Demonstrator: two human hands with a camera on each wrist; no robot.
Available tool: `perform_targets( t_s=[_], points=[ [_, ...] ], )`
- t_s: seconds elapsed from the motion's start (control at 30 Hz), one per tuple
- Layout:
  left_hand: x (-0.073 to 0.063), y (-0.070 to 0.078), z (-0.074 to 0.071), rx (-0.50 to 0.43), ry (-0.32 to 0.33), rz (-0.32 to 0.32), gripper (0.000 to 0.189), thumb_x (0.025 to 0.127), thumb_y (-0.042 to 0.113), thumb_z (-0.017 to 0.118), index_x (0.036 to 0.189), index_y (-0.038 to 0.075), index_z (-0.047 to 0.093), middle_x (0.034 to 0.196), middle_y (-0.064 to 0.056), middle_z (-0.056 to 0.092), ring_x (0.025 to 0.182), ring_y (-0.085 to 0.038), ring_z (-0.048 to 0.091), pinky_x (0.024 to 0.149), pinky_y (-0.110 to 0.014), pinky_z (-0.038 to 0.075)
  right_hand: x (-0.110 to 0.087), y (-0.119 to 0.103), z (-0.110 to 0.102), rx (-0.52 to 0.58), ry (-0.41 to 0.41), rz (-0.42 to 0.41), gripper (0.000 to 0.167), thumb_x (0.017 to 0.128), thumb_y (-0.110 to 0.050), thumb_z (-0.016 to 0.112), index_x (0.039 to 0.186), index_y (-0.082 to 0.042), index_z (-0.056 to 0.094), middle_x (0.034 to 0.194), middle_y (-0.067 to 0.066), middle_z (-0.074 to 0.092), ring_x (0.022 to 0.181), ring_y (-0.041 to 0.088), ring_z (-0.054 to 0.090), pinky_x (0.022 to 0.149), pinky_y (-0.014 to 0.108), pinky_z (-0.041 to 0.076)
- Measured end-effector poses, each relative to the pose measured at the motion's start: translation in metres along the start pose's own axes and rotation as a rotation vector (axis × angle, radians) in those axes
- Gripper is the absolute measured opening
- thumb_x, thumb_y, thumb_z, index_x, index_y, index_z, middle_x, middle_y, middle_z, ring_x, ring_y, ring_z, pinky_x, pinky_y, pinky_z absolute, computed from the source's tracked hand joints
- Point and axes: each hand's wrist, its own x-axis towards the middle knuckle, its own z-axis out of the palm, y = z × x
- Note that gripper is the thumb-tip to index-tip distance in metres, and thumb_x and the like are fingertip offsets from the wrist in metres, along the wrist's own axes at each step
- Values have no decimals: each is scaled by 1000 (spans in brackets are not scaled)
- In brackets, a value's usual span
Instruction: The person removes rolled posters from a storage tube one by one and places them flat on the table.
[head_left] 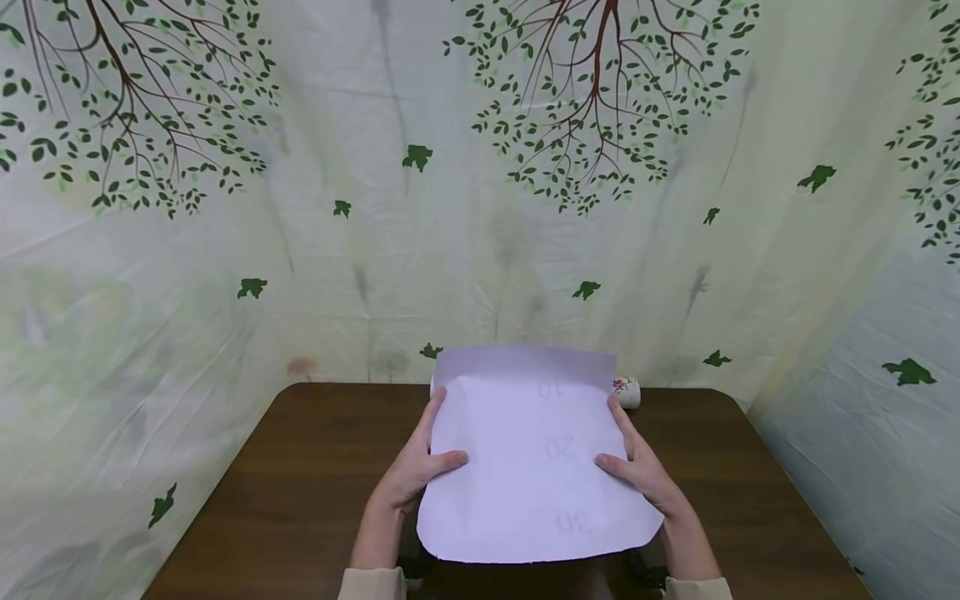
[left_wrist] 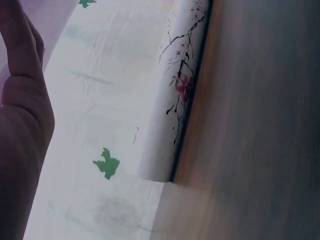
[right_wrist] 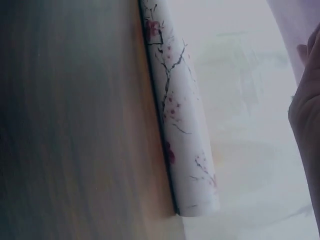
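A white sheet [head_left: 517,492], bowed a little, is held up above the table between both hands in the head view. Faint reversed numbers 10, 20 and 30 show through it. My left hand [head_left: 412,471] grips its left edge, thumb on the near face. On the right edge my right hand [head_left: 642,471] holds it the same way, the other fingers mostly hidden behind. Beyond the sheet lies a white roll with a plum-blossom print [head_left: 628,392], largely covered in the head view. Both wrist views show this blossom-printed roll [left_wrist: 162,120] more fully, apart from the hands.
The brown wooden table [head_left: 300,483] has rounded far corners, and the roll lies along its far edge. A pale curtain [head_left: 487,250] with printed branches and green leaves hangs behind and at both sides. Dark objects, unclear in kind, show beneath the sheet near the wrists.
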Motion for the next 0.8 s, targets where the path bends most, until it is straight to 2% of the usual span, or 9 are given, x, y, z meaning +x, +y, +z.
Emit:
perform_targets(
  t_s=[0.1,0.13,0.23,0.3,0.37,0.47,0.6,0.7,0.8],
  points=[
    [0,2,-1,-3,11,-6,117,88,15,85,171,37,4,170,-17,20,140,-36,43,99,-37,55,1,-1,0,11,-5,1,106,100,-7,69,170,-8,-11,176,22,-20,141,-13,31,103,9,44],
    [-1,3,-1,10,13,-11,118,88,16,85,171,37,4,170,-17,22,140,-35,45,98,-36,55,0,-2,0,19,-4,13,107,100,-7,68,170,-11,-12,176,26,-13,135,-12,40,99,13,50],
    [-2,6,-1,66,17,-41,121,87,16,87,170,40,3,169,-17,30,135,-34,53,98,-38,57,-2,-7,-2,25,12,53,108,100,-7,68,171,-21,-12,164,39,25,114,0,66,86,29,62],
    [-2,7,-1,127,24,-54,122,86,16,88,170,41,3,169,-16,32,133,-33,56,100,-40,57,-4,-9,-3,18,26,83,108,100,-7,67,171,-27,-11,145,38,50,100,14,76,80,38,65],
    [-1,8,1,188,39,-50,122,85,16,90,170,39,5,170,-16,31,132,-33,58,102,-43,56,-5,-11,-5,-1,41,112,106,101,-8,67,171,-31,-9,131,32,62,94,23,79,78,42,65],
    [0,8,4,264,70,-39,119,85,15,90,171,36,11,170,-15,29,130,-32,58,102,-45,56,-5,-8,-6,-61,64,128,104,101,-9,68,171,-32,-5,133,31,62,94,23,78,77,41,65],
    [0,4,5,327,103,-60,113,85,13,89,170,35,18,160,-21,43,117,-31,67,94,-47,61,-2,1,-6,-133,71,147,105,99,-11,72,172,-29,-1,152,39,45,103,23,74,79,37,64],
    [-1,0,3,383,107,-86,110,85,12,89,170,29,21,151,-25,53,110,-31,71,90,-48,62,0,8,-6,-174,50,177,107,97,-12,75,172,-28,0,163,38,31,118,33,67,85,38,63],
    [-2,-4,2,445,89,-122,107,86,15,88,170,23,22,144,-24,58,108,-28,71,92,-47,61,1,14,-6,-214,24,209,109,95,-13,78,172,-27,3,171,33,18,134,45,56,94,45,61]
  ],
)
